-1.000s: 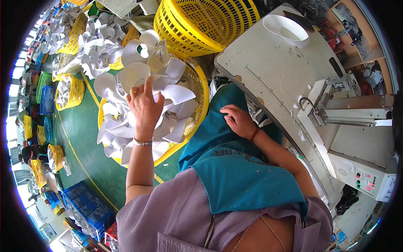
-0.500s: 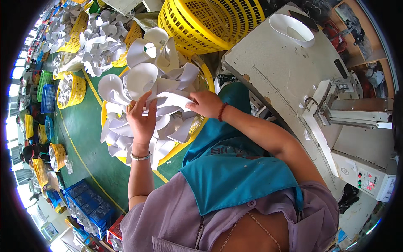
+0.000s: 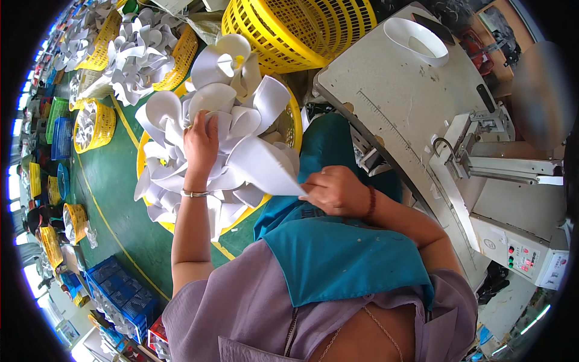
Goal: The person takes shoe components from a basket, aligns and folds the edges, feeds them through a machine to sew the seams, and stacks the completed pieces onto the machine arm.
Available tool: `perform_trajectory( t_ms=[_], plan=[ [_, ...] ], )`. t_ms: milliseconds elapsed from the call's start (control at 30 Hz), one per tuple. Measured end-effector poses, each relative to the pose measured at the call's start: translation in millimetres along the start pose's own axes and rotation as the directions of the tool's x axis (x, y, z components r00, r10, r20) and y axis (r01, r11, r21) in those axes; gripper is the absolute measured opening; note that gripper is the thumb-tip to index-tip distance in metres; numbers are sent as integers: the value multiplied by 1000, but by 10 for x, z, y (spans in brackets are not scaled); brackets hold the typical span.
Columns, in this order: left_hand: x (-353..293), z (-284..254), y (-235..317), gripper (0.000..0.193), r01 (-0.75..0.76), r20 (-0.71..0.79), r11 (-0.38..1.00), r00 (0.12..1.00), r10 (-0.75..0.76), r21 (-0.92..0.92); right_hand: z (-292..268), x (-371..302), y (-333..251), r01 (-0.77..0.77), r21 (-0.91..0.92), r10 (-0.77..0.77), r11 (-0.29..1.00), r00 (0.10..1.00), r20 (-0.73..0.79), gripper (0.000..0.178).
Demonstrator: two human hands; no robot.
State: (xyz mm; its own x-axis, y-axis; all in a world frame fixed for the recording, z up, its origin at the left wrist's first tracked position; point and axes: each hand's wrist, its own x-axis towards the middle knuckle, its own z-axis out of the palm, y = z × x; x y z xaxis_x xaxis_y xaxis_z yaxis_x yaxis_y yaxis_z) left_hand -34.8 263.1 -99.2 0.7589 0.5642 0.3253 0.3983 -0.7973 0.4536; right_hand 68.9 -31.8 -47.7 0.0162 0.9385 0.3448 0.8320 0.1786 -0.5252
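A yellow plastic basket (image 3: 297,123) stands in front of me, heaped with thin white curved pieces (image 3: 163,111), some bent into loops. My right hand (image 3: 338,190) is closed on the pointed end of one white curved piece (image 3: 259,166), drawn toward my lap. Its other end still lies against the heap. My left hand (image 3: 201,145) is on the heap, fingers bent and close together at the edge of another white piece; part of that grip is hidden. On the worktable (image 3: 374,90) at right lies a white oval ring (image 3: 416,27), apart from both hands.
A pale machine (image 3: 512,163) with an arm and a button box (image 3: 518,253) sits on the worktable. Another yellow basket (image 3: 265,36) stands beyond the heap. More filled baskets (image 3: 104,127) and blue crates (image 3: 120,295) line the green floor at left.
My right hand has moved down and toward me, pulling one white piece partly off the heap. My left hand has shifted slightly up, and its fingers have drawn closer together.
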Motion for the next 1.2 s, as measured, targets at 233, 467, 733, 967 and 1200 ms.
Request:
perform_trajectory(
  t_ms=[233,467,733,967,1200],
  plan=[
    [-110,149,-142,24,93,-97,983,992,-78,155,-727,-582,-301,-238,247,316,939,882,-350,16],
    [27,-207,955,49,-67,-341,979,931,131,195,-832,-935,-482,-308,659,642,686,682,-350,22],
    [94,-203,2521,40,378,412,174,755,511,-909,-1101,-1263,-552,-276,758,658,592,709,-256,23],
    [284,-153,3626,18,660,478,94,431,766,-746,-1531,-1554,-703,0,883,668,470,653,-356,32],
    [594,-371,4647,15,439,160,39,242,957,-898,-2337,-1570,-1003,94,650,604,754,288,-743,29]
  ],
)
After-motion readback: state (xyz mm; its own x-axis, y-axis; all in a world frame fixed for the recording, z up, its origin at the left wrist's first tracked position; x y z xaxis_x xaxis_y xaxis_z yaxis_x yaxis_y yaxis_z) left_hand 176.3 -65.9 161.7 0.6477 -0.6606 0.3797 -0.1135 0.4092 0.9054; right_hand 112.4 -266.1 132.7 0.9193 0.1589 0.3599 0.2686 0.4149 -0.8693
